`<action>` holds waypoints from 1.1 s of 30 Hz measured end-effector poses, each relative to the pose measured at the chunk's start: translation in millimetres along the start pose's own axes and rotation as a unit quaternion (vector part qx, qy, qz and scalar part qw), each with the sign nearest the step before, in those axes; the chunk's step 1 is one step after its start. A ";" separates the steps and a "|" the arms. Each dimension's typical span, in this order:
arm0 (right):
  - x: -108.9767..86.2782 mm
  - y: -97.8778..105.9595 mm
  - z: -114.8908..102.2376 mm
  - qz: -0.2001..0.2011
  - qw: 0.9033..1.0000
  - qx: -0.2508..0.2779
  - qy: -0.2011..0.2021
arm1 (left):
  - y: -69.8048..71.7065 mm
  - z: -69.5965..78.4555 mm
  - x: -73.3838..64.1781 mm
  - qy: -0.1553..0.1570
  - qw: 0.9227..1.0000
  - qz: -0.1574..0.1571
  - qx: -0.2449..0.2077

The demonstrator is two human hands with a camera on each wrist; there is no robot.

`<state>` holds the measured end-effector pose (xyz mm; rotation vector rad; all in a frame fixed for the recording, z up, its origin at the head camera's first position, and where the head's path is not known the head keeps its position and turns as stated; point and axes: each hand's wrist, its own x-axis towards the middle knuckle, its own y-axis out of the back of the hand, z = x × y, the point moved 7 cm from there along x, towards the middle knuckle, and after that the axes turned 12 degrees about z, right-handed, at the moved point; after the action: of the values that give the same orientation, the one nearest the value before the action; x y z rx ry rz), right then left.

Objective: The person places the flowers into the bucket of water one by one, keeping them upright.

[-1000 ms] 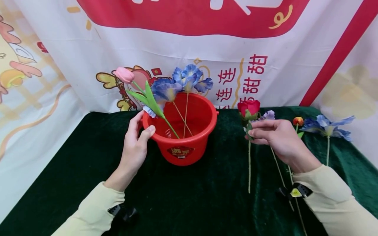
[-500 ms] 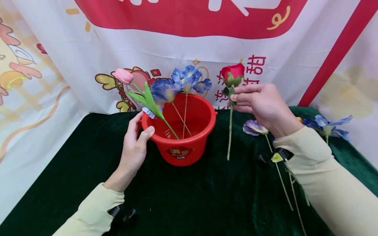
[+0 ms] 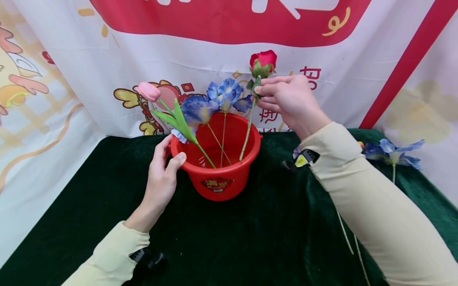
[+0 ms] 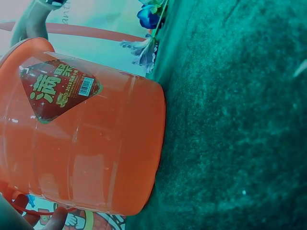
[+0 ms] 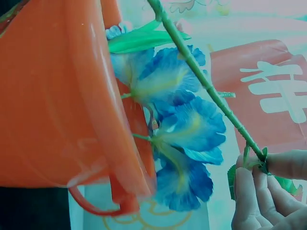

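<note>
My right hand (image 3: 286, 99) pinches a red rose (image 3: 264, 63) by its stem just under the bloom. The rose is upright, its stem (image 5: 206, 86) slanting down so that its lower end overlaps the right side of the red bucket (image 3: 219, 174) in the head view. My left hand (image 3: 162, 180) grips the bucket's left rim, thumb on the near side. Inside the bucket lean a pink tulip (image 3: 148, 91) with green leaves and blue irises (image 3: 225, 94). A pale blue ruffled bloom (image 3: 179, 136) shows by the left rim.
On the dark green cloth (image 3: 229, 242) at the right lies another blue iris (image 3: 393, 153). More stems (image 3: 345, 232) run out from under the right forearm, which hides most of their blooms. A printed white curtain (image 3: 200, 55) hangs behind the table.
My right hand has lifted the red rose off the right side of the cloth and carried it left and up to the bucket. The left hand has stayed on the rim.
</note>
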<state>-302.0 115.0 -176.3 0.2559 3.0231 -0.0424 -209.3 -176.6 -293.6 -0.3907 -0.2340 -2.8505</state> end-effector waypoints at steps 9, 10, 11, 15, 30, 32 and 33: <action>2.5 -27.5 7.8 0.026 0.997 -0.064 0.047 | -0.3 -0.3 0.0 0.004 1.000 -0.001 0.003; 2.8 -29.7 10.5 0.030 0.996 -0.071 0.048 | -0.5 -0.4 0.1 0.004 1.000 -0.001 0.004; 3.3 -31.7 13.6 0.032 0.995 -0.078 0.049 | -0.6 -0.5 0.1 0.004 1.000 -0.001 0.004; 6.8 -36.8 25.9 0.040 0.992 -0.106 0.058 | -1.3 -0.7 0.5 0.005 1.000 -0.002 0.003; 8.6 -39.2 50.7 0.061 0.973 -0.203 0.092 | -1.5 0.0 0.4 0.000 1.000 -0.004 -0.014; 8.4 -39.8 52.4 0.054 0.973 -0.204 0.096 | -1.0 -0.5 0.4 -0.001 1.000 -0.002 -0.014; 8.2 -39.9 53.6 0.050 0.973 -0.205 0.095 | -0.8 -0.7 0.4 -0.002 1.000 -0.001 -0.015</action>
<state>-311.2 75.0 -229.6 0.3891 3.1011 0.6431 -210.1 -176.1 -294.3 -0.4018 -0.1935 -2.8585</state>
